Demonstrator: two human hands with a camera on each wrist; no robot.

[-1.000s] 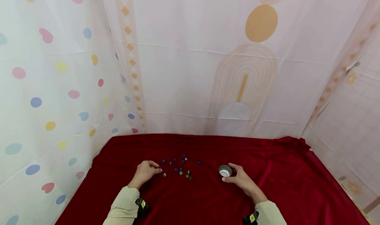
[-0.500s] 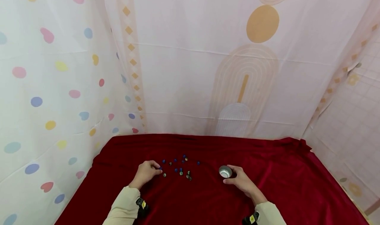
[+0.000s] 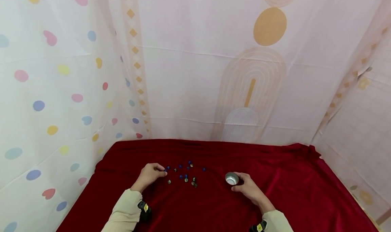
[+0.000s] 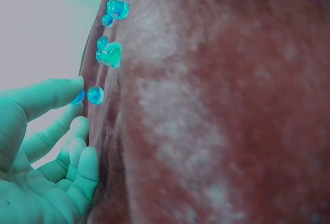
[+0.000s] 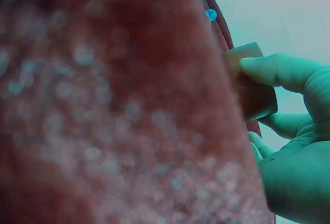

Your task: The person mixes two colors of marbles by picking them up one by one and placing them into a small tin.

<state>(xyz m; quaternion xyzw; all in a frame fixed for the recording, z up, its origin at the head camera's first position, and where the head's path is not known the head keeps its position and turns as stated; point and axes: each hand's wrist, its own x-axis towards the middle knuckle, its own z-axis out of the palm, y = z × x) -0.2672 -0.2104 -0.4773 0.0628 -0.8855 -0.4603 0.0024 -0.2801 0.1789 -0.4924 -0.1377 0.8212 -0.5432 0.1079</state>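
Note:
My left hand [image 3: 149, 176] is at the left end of a scatter of marbles. Between its thumb and index finger it pinches a blue marble [image 4: 78, 97], partly covered by the fingers. Another glass marble [image 4: 95, 95] lies just beyond the fingertips in the left wrist view. My right hand [image 3: 248, 188] holds a small silvery metal cup [image 3: 231, 178] by its right side, thumb in front and fingers behind. The cup's mouth tilts toward the head camera; its side [image 5: 255, 87] shows in the right wrist view. Whether it touches the cloth I cannot tell.
Several blue and greenish marbles [image 3: 186, 180] lie loose on the dark red cloth [image 3: 195, 208] between the hands. One blue marble [image 3: 204, 169] sits apart, nearer the cup. Patterned curtains [image 3: 183, 72] rise behind the table's far edge and at both sides.
My left hand has risen slightly with the blue marble, away from the marbles near it. The right thumb has shifted a little right along the cup, which has stayed nearly in place.

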